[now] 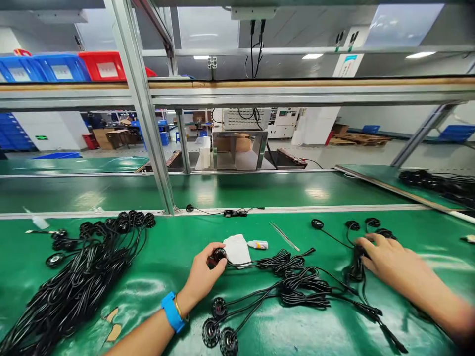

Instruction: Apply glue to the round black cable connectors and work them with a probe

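My left hand (204, 269) is closed, with thumb and fingers pinching a small round black cable head (219, 254) beside a white cloth (237, 251). Its black cable runs right into a coiled bundle (284, 262). At the right, my right hand (388, 254) has its fingers curled around a bundle of black cable (355, 267); part of the grip is hidden. Several round heads, one of them a black disc (317, 224), lie near that hand. Below my left hand lie three black round heads (218, 307), their cables leading to another coil (304, 291).
A large pile of black cables (77, 277) covers the left of the green mat (156, 262). A small white bottle (258, 244) and metal tweezers (285, 236) lie mid-table. A metal post (143, 109) rises at the back left. More cables (438, 183) lie at the far right.
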`<act>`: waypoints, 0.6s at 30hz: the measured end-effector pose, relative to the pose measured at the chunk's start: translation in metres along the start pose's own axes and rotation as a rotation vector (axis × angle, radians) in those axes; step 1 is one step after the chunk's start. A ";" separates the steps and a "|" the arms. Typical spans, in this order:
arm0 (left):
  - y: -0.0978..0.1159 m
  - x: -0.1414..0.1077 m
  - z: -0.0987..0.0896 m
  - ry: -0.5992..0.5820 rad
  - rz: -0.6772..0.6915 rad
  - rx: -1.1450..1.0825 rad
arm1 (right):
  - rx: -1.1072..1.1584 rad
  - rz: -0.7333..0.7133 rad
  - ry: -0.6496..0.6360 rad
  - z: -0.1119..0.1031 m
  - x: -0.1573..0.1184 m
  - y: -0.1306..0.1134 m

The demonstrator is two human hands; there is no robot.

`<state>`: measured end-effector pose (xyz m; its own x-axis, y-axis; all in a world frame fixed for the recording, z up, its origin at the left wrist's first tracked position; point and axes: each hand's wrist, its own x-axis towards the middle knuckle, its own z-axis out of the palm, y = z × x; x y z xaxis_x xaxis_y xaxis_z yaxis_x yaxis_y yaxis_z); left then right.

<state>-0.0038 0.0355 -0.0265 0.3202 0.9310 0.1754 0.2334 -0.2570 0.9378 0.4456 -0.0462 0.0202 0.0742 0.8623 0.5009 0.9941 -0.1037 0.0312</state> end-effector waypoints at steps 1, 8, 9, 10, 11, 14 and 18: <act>0.001 0.001 -0.001 -0.009 -0.003 -0.006 | 0.033 -0.061 -0.014 0.003 0.005 -0.019; 0.002 0.007 -0.007 -0.014 -0.011 -0.042 | 0.505 -0.492 -0.095 0.015 0.032 -0.213; 0.001 0.008 -0.007 -0.008 -0.018 -0.046 | 0.534 -0.508 -0.085 0.020 0.031 -0.233; 0.000 0.008 -0.007 -0.003 -0.027 -0.050 | 0.560 -0.514 -0.074 0.026 0.030 -0.248; -0.001 0.008 -0.007 -0.002 -0.036 -0.055 | 0.585 -0.512 -0.062 0.032 0.027 -0.259; -0.005 0.007 -0.004 -0.030 -0.069 -0.098 | 0.641 -0.478 -0.032 0.048 0.015 -0.270; -0.012 0.006 -0.001 -0.039 -0.165 -0.154 | 0.658 -0.476 -0.028 0.054 0.003 -0.265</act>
<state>-0.0058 0.0441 -0.0363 0.3249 0.9457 0.0075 0.1435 -0.0572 0.9880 0.1864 0.0111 -0.0336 -0.3754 0.7534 0.5398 0.7616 0.5827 -0.2836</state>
